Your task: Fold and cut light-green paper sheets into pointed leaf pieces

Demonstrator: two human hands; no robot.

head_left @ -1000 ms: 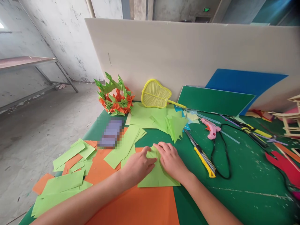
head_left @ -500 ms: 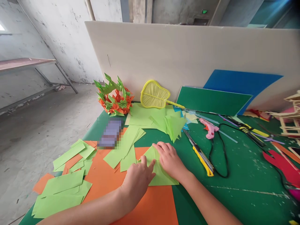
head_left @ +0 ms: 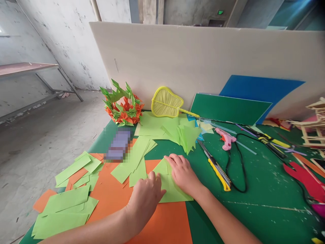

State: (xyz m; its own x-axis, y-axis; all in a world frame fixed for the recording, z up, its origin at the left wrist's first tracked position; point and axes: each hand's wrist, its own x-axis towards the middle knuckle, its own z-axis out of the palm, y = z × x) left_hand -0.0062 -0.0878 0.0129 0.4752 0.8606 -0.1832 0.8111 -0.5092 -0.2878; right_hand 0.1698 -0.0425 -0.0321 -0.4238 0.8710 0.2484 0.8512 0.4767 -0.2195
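Two bare hands are working on a light-green, partly folded paper sheet (head_left: 175, 191) at the near middle of a green tabletop (head_left: 254, 217).

The right hand (head_left: 184, 174) is lying open over the sheet's right side, its fingers reaching toward the far corner; the left hand (head_left: 146, 198) is curling loosely at the left side, and whether it is pinching the paper cannot be told. The sheet is lying partly over a large orange paper sheet (head_left: 170, 222). To the right, a yellow-handled craft knife (head_left: 219, 173) is lying near a pink glue gun (head_left: 225, 138). Beyond the hands, light-green pointed paper pieces (head_left: 188, 137) are lying bunched together, and at the far left a green-and-orange folded-paper ring (head_left: 124, 113) is standing near a yellow paddle-shaped fan (head_left: 166, 103).
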